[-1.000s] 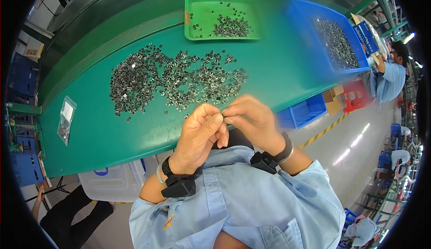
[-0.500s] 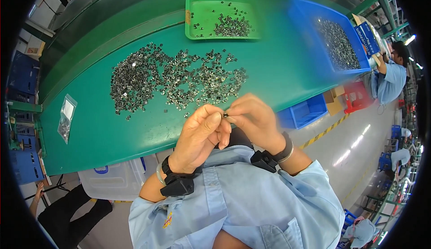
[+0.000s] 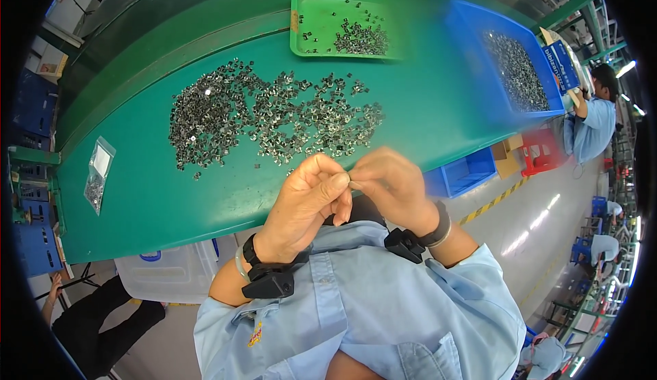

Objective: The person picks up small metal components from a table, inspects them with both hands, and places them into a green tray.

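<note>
Across the green counter, beyond the fingers, loose metal pieces are spread, seemingly left to be handled; others are gathered in the tray farther off, whether finished cannot be told. One barely visible piece is clamped between left-hand and right-hand fingertips.

The loose small parts showed a shiny metallic finish. The green worktop appeared smooth, with a soft sheen. The green tray and blue bin looked like smooth plastic; the flat bag was glossy clear film. The light-blue shirt was matt cloth, the storage box translucent plastic.
</note>
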A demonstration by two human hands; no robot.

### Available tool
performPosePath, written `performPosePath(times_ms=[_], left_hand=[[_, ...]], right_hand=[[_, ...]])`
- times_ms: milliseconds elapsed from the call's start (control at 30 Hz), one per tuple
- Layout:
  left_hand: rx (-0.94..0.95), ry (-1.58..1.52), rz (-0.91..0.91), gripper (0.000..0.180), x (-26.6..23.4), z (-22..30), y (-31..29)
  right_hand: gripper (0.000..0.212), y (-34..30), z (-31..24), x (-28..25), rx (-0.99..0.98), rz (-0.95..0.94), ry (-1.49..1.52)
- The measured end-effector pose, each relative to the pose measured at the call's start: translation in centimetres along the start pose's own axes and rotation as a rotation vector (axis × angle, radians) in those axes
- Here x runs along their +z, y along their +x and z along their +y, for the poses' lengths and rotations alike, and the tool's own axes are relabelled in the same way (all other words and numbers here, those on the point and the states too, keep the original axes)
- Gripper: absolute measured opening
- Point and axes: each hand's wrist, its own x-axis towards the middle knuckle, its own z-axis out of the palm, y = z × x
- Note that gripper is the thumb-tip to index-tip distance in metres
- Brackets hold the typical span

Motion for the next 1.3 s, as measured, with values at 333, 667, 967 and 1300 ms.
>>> performPosePath(times_ms=[333,667,967,1300], left_hand=[[-0.018,-0.013,0.048,0.016,0.13,-0.35,0.01],[0.013,0.145,0.082,0.015,0.25,-0.43,0.00],[0.097,0.276,0.119,0.014,0.32,-0.62,-0.09],[0.092,0.298,0.117,0.014,0.24,-0.42,-0.12]], right_hand=[[0.015,-0.24,0.49,-0.10,0.102,-0.004,0.074],[0.015,-0.45,0.42,-0.24,0.120,-0.001,0.131],[0.015,-0.49,0.63,-0.37,0.114,-0.040,0.211],[0.016,-0.48,0.32,-0.20,0.136,-0.034,0.215]])
